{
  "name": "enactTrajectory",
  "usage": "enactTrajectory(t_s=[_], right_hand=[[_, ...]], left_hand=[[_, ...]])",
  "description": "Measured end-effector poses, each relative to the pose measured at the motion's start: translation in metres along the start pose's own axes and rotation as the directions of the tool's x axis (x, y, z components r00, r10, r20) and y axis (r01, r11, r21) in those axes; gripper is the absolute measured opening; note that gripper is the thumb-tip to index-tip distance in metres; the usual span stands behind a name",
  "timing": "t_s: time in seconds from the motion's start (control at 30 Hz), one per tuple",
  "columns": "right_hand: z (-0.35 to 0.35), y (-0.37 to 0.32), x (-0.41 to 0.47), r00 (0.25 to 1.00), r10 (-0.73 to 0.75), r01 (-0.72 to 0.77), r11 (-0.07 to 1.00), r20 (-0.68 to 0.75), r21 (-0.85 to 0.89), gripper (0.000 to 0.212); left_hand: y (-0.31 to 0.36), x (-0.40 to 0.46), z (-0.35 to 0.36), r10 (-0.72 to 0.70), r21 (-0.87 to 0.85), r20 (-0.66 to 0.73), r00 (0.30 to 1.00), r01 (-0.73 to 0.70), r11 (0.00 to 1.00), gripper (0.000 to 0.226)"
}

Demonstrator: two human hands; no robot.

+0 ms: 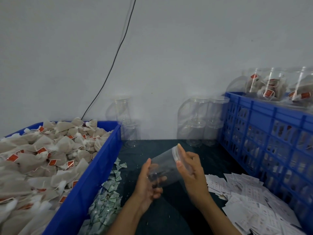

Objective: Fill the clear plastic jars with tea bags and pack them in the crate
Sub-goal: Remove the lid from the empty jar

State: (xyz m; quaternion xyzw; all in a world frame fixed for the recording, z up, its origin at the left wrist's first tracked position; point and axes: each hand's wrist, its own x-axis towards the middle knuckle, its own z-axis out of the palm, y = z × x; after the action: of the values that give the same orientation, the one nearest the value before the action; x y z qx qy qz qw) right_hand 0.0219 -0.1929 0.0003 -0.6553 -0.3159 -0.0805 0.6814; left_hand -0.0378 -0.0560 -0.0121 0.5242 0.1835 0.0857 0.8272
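An empty clear jar (166, 167) is held tilted above the dark table (169, 217), near the centre of the view. The base is cupped by the left hand (149, 182), fingers curled round it; the lidded end, pointing toward 1 o'clock, is gripped by the right hand (189, 168), with thumb and fingers closed on the rim of the lid (177, 156). Judging by this grip, the step in hand is probably the removal of the lid — this cannot be confirmed.

Procedure for the step:
- The base is to be held firmly, so that only the lid turns.
- Light pressure is advised; the thin wall is likely to flex if squeezed.
- Once the lid is off, the mouth is best turned toward the tea bags at 9 o'clock, so that filling requires a short reach only.

Appearance of the jar: it is see-through, cylindrical and smooth-walled, with a clear lid of slightly wider rim. Nothing is seen inside; the dark marks visible through the wall appear to be the fingers and the table behind it.

The tea bags (50, 158) — beige pouches with red tags — are heaped in a blue bin (94, 177) at 9 o'clock. The blue crate (271, 133) stands at 3 o'clock, and filled jars (271, 85) are seen at its top. More empty jars (203, 122) are stacked against the wall at 12 o'clock. Small green-and-white packets (108, 197) lie beside the bin, and white paper slips (245, 197) lie at 4 o'clock.
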Motion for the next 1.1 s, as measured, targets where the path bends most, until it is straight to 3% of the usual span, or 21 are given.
enactTrajectory(t_s=[0.07,0.13,0.27,0.37,0.43,0.5,0.57,0.67,0.73,0.8,0.93,1.03,1.1], right_hand=[[-0.003,-0.004,-0.002,0.995,-0.042,0.046,0.998,0.088,-0.043,0.046],[-0.008,0.000,-0.005,0.990,-0.037,0.040,0.999,0.140,-0.017,0.054],[-0.015,0.001,-0.007,0.973,0.226,-0.231,0.952,0.052,0.200,0.068],[-0.013,-0.001,-0.006,0.925,0.373,-0.378,0.896,0.068,0.234,0.077],[-0.012,-0.003,-0.005,0.900,0.430,-0.435,0.881,0.069,0.186,0.067],[-0.010,-0.001,-0.006,0.899,0.437,-0.438,0.898,0.042,0.038,0.035],[-0.010,0.001,-0.008,0.941,0.339,-0.333,0.934,0.022,-0.127,0.018],[-0.017,0.000,-0.012,0.977,0.159,-0.147,0.985,0.141,-0.096,0.037],[-0.022,-0.003,-0.009,0.960,0.127,-0.135,0.991,0.250,0.015,0.055],[-0.024,-0.005,-0.005,0.961,0.137,-0.163,0.982,0.242,0.091,0.073],[-0.015,-0.009,-0.004,0.953,0.296,-0.302,0.946,0.071,0.114,0.060],[-0.016,-0.006,-0.003,0.912,0.407,-0.410,0.908,0.051,0.084,0.065],[-0.017,-0.003,-0.004,0.905,0.423,-0.426,0.899,0.049,0.106,0.050]], left_hand=[[0.001,0.000,-0.005,-0.003,-0.038,0.028,1.000,0.004,0.999,0.067],[-0.002,-0.001,-0.004,0.087,-0.012,0.009,0.996,-0.087,0.996,0.063],[-0.004,-0.006,0.002,0.422,0.158,-0.024,0.906,-0.414,0.897,0.047],[-0.006,-0.010,0.003,0.532,0.247,0.015,0.847,-0.518,0.819,0.051],[-0.008,-0.010,0.002,0.541,0.280,0.032,0.841,-0.527,0.803,0.053],[-0.011,-0.009,0.001,0.524,0.298,0.043,0.851,-0.511,0.806,0.045],[-0.012,-0.006,0.000,0.481,0.283,0.018,0.877,-0.466,0.838,0.035],[-0.011,-0.002,-0.001,0.415,0.271,-0.052,0.908,-0.387,0.881,0.044],[-0.010,-0.002,-0.002,0.403,0.264,-0.085,0.911,-0.369,0.891,0.051],[-0.008,-0.002,-0.001,0.397,0.252,-0.108,0.911,-0.362,0.898,0.051],[-0.010,-0.002,0.000,0.424,0.293,-0.083,0.902,-0.384,0.876,0.046],[-0.014,-0.004,0.002,0.429,0.341,-0.035,0.903,-0.392,0.854,0.040],[-0.016,-0.005,0.005,0.424,0.343,-0.026,0.905,-0.390,0.854,0.038]])
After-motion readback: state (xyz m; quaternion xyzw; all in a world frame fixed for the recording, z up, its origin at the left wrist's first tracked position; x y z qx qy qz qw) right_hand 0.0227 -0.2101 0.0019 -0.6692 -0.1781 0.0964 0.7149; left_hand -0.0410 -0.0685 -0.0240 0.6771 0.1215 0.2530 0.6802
